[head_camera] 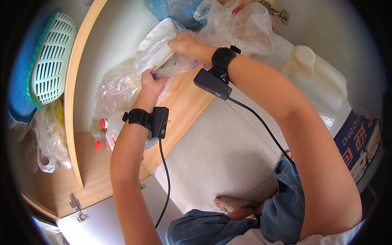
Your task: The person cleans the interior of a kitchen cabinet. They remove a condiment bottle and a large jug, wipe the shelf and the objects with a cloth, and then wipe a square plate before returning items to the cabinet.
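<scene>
At the cabinet's edge, my left hand (pixel 150 80) grips the lower end of a clear plastic bag (pixel 147 61) around a white item, perhaps a tray or box. My right hand (pixel 181 43) is at the bag's upper right side, its fingers mostly hidden behind the wrist and the plastic; whether they are closed cannot be told. Translucent plastic stretches between the two hands. Crumpled clear bags (pixel 114 87) lie to the left of my left hand. Beyond my right hand are a blue plastic bag (pixel 174 12) and a whitish plastic bag (pixel 245 27).
A wooden divider (pixel 73 92) stands left, with green and white (pixel 53 61) and blue baskets (pixel 23 73) beyond it. Red-capped bottles (pixel 111 128) lie near my left forearm. A large translucent jug (pixel 315 76) stands right. Hinged doors flank the cabinet; a printed mat (pixel 356 141) lies far right.
</scene>
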Available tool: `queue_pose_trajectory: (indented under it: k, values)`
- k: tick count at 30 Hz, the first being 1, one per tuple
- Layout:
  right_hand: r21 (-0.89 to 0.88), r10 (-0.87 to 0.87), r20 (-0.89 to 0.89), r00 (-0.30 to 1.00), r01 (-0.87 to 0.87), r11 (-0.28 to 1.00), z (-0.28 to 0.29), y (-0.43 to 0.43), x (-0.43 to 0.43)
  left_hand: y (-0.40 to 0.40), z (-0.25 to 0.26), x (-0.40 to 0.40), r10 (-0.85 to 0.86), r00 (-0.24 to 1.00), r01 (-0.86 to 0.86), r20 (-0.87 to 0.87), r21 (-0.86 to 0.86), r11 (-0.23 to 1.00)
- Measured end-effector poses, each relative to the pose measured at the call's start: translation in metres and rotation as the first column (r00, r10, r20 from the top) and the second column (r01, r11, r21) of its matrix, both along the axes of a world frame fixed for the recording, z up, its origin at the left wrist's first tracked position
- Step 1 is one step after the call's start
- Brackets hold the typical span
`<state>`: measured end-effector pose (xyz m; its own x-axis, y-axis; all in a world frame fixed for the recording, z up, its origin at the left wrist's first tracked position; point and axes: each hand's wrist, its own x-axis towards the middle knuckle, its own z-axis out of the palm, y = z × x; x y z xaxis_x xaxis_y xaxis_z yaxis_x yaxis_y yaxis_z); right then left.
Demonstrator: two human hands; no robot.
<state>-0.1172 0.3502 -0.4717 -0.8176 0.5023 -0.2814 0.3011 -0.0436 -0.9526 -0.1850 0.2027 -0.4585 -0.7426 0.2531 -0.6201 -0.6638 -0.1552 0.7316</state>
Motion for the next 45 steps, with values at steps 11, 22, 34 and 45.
queue_pose_trajectory:
  k: [11, 22, 34, 45]
  values:
    - [0.163, 0.156, -0.187, 0.97, -0.126, 0.979, -0.013, 0.018, 0.003, -0.002, -0.01, 0.016, -0.001, 0.999, 0.002, -0.034, 0.041, 0.999]
    - [0.068, 0.05, -0.012, 0.999, -0.049, 0.996, -0.007, 0.025, -0.008, 0.003, -0.012, 0.017, -0.079, 0.994, 0.065, -0.069, -0.196, 0.978]
    - [0.088, 0.101, -0.096, 0.99, -0.093, 0.992, -0.008, 0.006, -0.004, -0.042, -0.009, 0.037, -0.099, 0.967, 0.055, -0.234, -0.188, 0.981]
    - [0.94, 0.638, -0.331, 0.696, 0.187, 0.284, 0.068, -0.058, 0.05, -0.084, -0.023, 0.037, -0.14, 0.934, 0.119, -0.329, -0.084, 0.989]
